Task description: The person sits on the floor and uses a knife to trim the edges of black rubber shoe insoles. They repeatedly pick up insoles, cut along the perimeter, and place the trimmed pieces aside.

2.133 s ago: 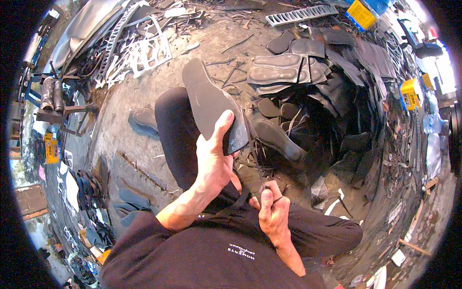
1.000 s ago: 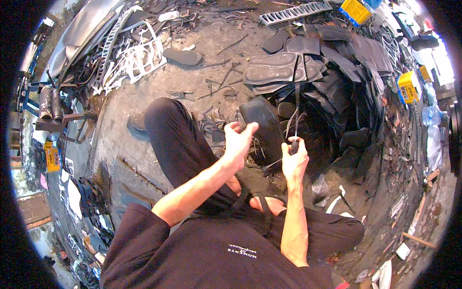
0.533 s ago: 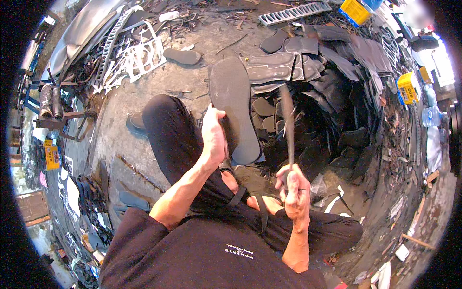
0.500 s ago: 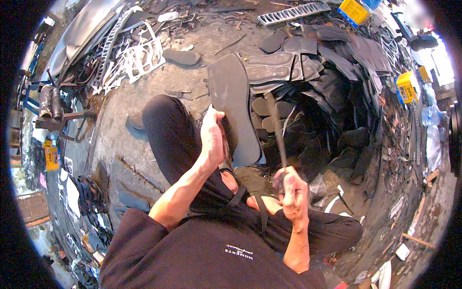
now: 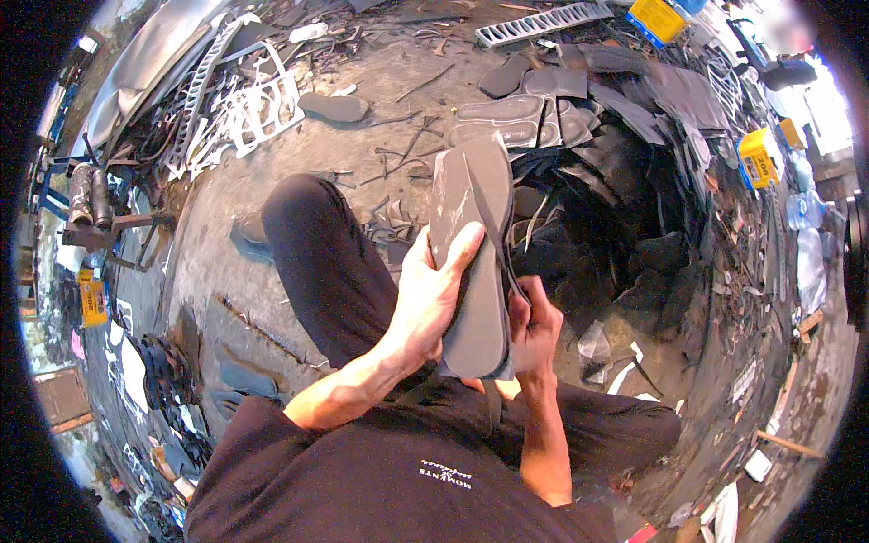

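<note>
Grey sole [image 5: 478, 312], foot-shaped, one: raised over the person's lap, long axis running away from the body, top face toward my camera. A paler, smeared layer [image 5: 449, 195] shows along its upper left.

Left hand [image 5: 424, 303], bare: fingers clamped on the sole at its left edge, thumb laid flat across the top face.

Right hand [image 5: 536, 333], bare, partly blurred: beside the sole's right edge, fingers curled. A thin dark strip [image 5: 506, 260] runs along that edge toward them; I cannot tell whether they are closed on it.

Floor stock, as I log it from here. Dark sheets [image 5: 679, 90], a heap, beyond and to the right of the hands. Embossed pieces [image 5: 498, 110], grey, at the near left side of that heap. Loose sole [image 5: 335, 108], dark, one, lying flat beside white cut-out frames [image 5: 258, 100]. Lattice strip [image 5: 543, 24], pale grey, at the far side. Yellow box [image 5: 759, 158], at right, near a clear bottle [image 5: 803, 210]. Plastic scrap [image 5: 594, 351], clear and crumpled, to the right of the right hand.
</note>
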A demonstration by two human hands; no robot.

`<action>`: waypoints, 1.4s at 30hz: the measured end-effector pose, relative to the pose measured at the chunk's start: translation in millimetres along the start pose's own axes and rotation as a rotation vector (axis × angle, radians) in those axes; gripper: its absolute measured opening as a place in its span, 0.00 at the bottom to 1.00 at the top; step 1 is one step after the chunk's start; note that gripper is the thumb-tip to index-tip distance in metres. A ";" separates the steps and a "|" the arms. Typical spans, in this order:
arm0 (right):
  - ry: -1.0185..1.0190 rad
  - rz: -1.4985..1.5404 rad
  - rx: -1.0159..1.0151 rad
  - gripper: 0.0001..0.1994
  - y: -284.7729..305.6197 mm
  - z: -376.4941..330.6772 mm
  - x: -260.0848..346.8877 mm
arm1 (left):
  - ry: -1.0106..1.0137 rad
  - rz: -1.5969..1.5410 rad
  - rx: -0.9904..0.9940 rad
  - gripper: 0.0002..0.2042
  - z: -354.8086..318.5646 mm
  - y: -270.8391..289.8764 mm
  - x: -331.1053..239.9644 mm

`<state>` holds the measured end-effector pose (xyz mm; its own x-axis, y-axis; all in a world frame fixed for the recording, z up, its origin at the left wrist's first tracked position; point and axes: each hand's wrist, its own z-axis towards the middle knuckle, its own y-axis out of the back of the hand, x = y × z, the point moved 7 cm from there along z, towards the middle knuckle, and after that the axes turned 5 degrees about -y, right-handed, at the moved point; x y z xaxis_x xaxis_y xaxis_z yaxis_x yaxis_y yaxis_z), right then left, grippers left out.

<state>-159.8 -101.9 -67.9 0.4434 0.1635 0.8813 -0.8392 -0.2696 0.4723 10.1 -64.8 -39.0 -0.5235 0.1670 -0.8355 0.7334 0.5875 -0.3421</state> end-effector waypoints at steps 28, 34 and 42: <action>-0.178 0.067 0.013 0.21 26.3 -5.9 18.9 | 0.037 0.316 0.445 0.22 2.8 -8.2 -8.1; -0.243 0.169 0.293 0.31 51.3 -6.6 29.7 | 0.023 0.416 0.633 0.22 27.7 7.9 -25.6; -0.337 0.036 0.426 0.28 56.6 -30.6 31.3 | 0.103 0.553 0.858 0.21 17.0 -2.0 -29.3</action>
<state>-203.0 -83.1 -14.2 0.5522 -0.1474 0.8206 -0.6847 -0.6417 0.3456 31.4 -84.4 -21.1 -0.0227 0.3335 -0.9425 0.9253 -0.3498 -0.1461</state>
